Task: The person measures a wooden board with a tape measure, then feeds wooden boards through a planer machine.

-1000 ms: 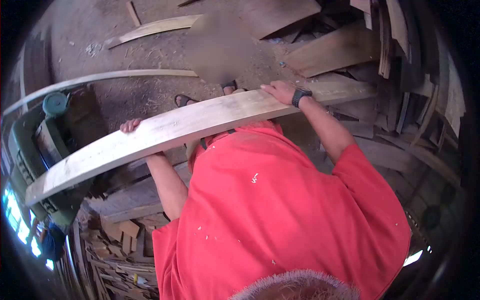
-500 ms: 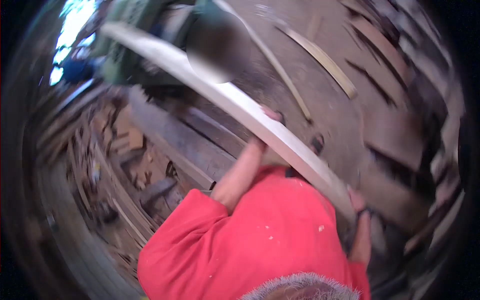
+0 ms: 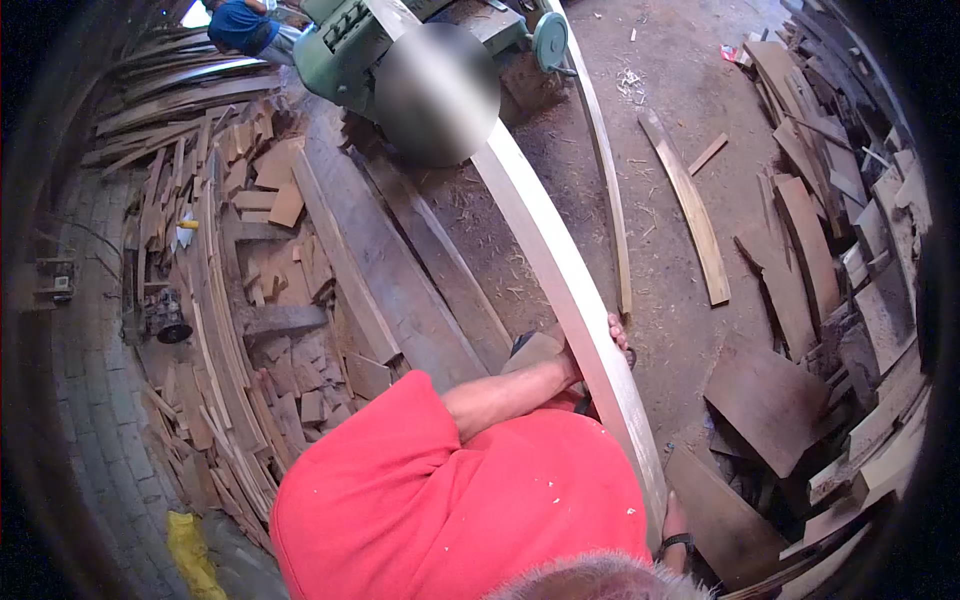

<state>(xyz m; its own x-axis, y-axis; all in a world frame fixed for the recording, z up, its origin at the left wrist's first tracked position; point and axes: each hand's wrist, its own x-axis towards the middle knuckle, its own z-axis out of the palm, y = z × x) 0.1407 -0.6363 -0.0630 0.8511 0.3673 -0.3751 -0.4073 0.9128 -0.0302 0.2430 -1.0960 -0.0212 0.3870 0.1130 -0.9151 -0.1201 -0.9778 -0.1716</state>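
A long, pale wooden beam runs from the green machine down to my right side. My left hand is wrapped around the beam's middle stretch from below, with fingertips curling over its right side. Close to the near end, my right hand grips the beam's right side; a dark band circles that wrist. The beam's far part lies over the machine, and a round blur hides a piece of it.
Several planks and offcuts are heaped on the left. More boards lean and lie along the right. A narrow strip and a short plank rest on the floor. A person in blue is beyond the machine.
The beam's far end has swung rightward in view, so it lies steeper, across the machine. Both hands stay on it and appear lower in the picture.
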